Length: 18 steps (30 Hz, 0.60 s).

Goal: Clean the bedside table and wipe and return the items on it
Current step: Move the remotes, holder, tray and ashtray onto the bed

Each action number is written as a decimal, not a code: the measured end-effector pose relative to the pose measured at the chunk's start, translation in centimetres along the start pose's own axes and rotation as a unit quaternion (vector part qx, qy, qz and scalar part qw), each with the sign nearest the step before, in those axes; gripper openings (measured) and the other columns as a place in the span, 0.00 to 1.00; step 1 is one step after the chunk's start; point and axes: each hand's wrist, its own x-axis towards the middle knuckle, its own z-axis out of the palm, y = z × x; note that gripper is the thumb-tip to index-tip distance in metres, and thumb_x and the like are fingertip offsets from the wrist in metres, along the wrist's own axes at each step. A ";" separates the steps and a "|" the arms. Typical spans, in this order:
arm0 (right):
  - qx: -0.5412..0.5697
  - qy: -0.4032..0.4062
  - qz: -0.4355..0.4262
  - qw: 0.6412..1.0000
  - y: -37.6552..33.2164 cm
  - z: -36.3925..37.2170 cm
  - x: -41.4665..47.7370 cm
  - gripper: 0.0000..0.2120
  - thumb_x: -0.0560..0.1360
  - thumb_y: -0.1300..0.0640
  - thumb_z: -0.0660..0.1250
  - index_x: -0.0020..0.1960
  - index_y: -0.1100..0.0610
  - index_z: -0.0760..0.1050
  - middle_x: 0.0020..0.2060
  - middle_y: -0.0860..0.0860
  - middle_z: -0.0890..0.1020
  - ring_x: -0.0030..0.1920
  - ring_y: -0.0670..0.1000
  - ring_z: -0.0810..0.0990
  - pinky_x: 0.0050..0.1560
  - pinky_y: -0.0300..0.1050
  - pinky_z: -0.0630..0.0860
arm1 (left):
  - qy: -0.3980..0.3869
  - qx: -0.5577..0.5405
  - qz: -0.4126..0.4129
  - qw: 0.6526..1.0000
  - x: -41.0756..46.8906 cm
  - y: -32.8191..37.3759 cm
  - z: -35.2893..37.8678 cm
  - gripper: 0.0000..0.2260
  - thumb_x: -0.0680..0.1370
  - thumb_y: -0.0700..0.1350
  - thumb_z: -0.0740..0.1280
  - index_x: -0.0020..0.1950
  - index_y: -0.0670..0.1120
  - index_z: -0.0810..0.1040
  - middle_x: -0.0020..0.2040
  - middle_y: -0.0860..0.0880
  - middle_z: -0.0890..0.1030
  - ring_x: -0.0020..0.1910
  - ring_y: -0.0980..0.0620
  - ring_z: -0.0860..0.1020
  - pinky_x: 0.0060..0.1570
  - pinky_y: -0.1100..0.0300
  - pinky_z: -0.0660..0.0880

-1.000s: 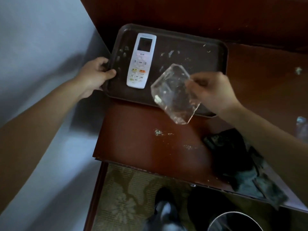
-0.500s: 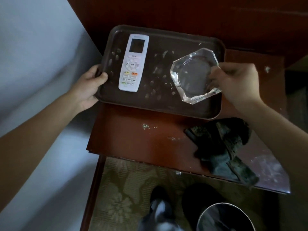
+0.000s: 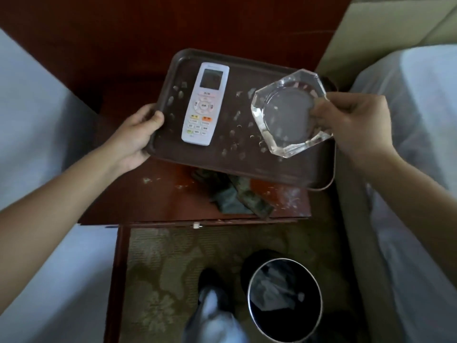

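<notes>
Bedside table [image 3: 148, 201] beneath speckled tray [image 3: 247, 167] in closed left grip [image 3: 136, 137], clear octagonal ashtray [image 3: 286, 115] in closed right grip [image 3: 356, 125]

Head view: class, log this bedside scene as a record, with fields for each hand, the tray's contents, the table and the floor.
Left hand: grips the left rim of the tray
Right hand: holds the glass ashtray by its rim, over the tray
On tray: white remote, pale scattered bits
On table: dark cloth, partly hidden by the tray; pale specks
On floor: round bin
</notes>
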 end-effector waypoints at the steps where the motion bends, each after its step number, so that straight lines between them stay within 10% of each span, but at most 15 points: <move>1: 0.002 0.007 0.013 1.000 0.6 -1.9 -0.4 0.11 0.75 0.57 0.66 0.36 0.45 0.79 0.28 0.40 0.81 0.30 0.38 0.78 0.36 0.31 0.74 | -0.009 0.008 -0.001 1.000 -0.3 0.1 1.8 0.09 0.82 0.43 0.56 0.54 0.53 0.74 0.49 0.53 0.80 0.42 0.59 0.81 0.36 0.64 0.79; 18: -0.007 0.195 0.153 0.969 13.4 -27.4 -10.2 0.11 0.67 0.50 0.66 0.39 0.58 0.80 0.34 0.67 0.80 0.34 0.49 0.73 0.36 0.51 0.71 | -0.214 0.148 -0.033 0.965 -4.5 -0.8 29.4 0.09 0.81 0.45 0.56 0.55 0.53 0.75 0.49 0.51 0.81 0.44 0.55 0.82 0.37 0.63 0.80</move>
